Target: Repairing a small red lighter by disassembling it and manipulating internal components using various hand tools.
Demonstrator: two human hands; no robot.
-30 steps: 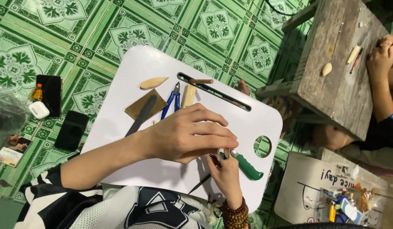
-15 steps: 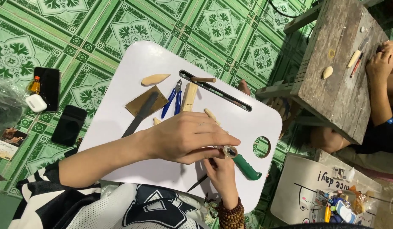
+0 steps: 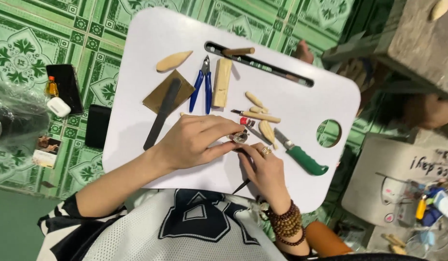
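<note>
Both my hands meet at the near middle of the white lap table [image 3: 151, 43]. My left hand [image 3: 195, 140] pinches a small round silver metal piece [image 3: 240, 137] between thumb and fingers. My right hand [image 3: 262, 166], with a ring and bead bracelets, closes on the same piece from below. A small red-tipped part [image 3: 244, 121] lies just above the metal piece. A knife with a green handle [image 3: 306, 160] rests to the right, its blade pointing at my fingers. A thin dark tool [image 3: 242, 186] pokes out under my right hand.
On the table lie blue pliers [image 3: 202, 89], a wood block [image 3: 222, 82], brown sandpaper [image 3: 178, 92], a dark file [image 3: 161, 116] and several small carved wood pieces [image 3: 260, 116]. Two phones [image 3: 69, 87] and an earbud case [image 3: 58, 107] lie on the green tiles. A wooden bench [image 3: 422, 43] stands at the far right.
My left hand has drawn back toward me, uncovering the small wood pieces behind it. The view has moved in closer over the table. Both hands stay on the metal piece.
</note>
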